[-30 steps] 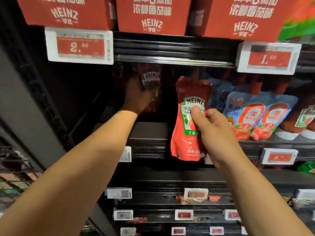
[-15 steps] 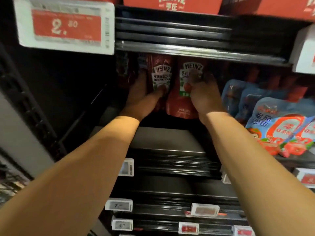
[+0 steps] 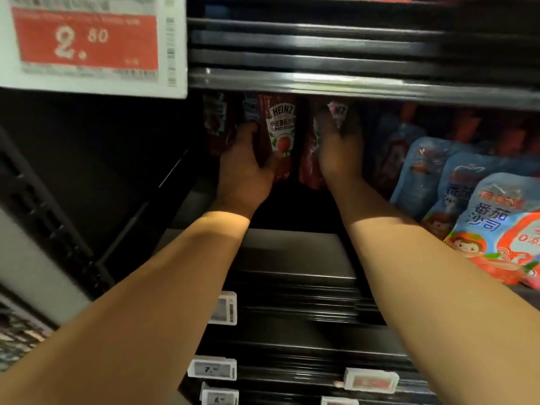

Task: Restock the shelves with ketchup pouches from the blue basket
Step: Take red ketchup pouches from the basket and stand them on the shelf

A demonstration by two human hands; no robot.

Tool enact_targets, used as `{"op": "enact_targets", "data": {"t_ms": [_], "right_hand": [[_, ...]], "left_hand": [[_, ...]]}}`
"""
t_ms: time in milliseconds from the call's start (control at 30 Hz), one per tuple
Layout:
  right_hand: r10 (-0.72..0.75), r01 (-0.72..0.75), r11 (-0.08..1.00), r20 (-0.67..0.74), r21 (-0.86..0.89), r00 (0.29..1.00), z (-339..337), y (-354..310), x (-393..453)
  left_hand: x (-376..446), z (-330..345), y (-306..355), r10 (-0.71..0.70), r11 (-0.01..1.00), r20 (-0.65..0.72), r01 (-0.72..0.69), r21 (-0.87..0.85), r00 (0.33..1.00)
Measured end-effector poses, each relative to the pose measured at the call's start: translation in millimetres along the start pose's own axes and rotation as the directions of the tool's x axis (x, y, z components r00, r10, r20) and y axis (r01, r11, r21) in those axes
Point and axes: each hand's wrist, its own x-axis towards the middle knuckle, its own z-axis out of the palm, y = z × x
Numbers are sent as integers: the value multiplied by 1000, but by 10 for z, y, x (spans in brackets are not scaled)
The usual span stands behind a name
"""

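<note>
- Both our hands are deep in the shelf bay: our left hand (image 3: 244, 168) curls round the lower left edge of a standing ketchup pouch (image 3: 281, 133), thumb on its face, and our right hand (image 3: 339, 147) lies over the front of a second pouch (image 3: 312, 159), fingers bent onto its label.
- We judge the left grip is there to steady the first pouch upright while the right pushes its neighbour back into line just beside it.
- Both forearms reach forward and up under the dark shelf rail (image 3: 350, 83), wrists roughly level, hands near each other but apart.
- More red pouches stand in shadow further left; details there are too dim to tell.
- Blue sauce pouches (image 3: 482, 217) fill the bay to the right, and a red price tag (image 3: 87, 42) hangs above left.
- We cannot see the blue basket.
</note>
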Motion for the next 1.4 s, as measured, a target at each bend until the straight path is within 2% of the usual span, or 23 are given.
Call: {"op": "enact_targets", "data": {"t_ms": [100, 167, 333, 467, 567, 667, 867, 967, 1100, 1233, 1333, 1400], "right_hand": [[-79, 82, 994, 46, -69, 996, -14, 124, -49], [-100, 110, 981, 67, -160, 993, -29, 202, 23], [-22, 25, 919, 12, -393, 1000, -55, 225, 56], [-195, 145, 869, -58, -472, 979, -63, 237, 56], [-275, 194, 830, -80, -523, 958, -52, 269, 59], [-227, 154, 832, -75, -533, 971, -59, 277, 72], [-110, 92, 831, 0, -548, 994, -54, 316, 58], [-51, 71, 827, 51, -558, 997, -59, 329, 18], [-36, 48, 796, 32, -604, 999, -66, 338, -5], [28, -27, 835, -7, -549, 1000, -65, 349, 19], [-29, 28, 787, 9, -616, 1000, -71, 330, -14], [-53, 48, 792, 9, -609, 999, -71, 330, -22]], "left_hand": [[-2, 14, 22, 26, 995, -3, -26, 96, 1000], [-1, 34, 58, 20, 982, 46, -28, 186, 999], [31, 174, 200, 70, 949, 110, -100, 298, 991], [75, 286, 223, 22, 951, 111, -55, 306, 994], [77, 318, 203, 98, 941, 74, -117, 317, 992], [86, 354, 207, 140, 904, 175, -198, 378, 974], [117, 374, 158, 96, 921, 368, -223, 319, 925], [136, 372, 147, 61, 930, 358, -183, 318, 932], [150, 382, 138, 27, 919, 368, -168, 356, 929], [145, 362, 154, -4, 904, 353, -148, 402, 936], [134, 351, 158, -57, 887, 308, -93, 451, 950], [140, 350, 162, -107, 870, 286, -49, 491, 952]]}}
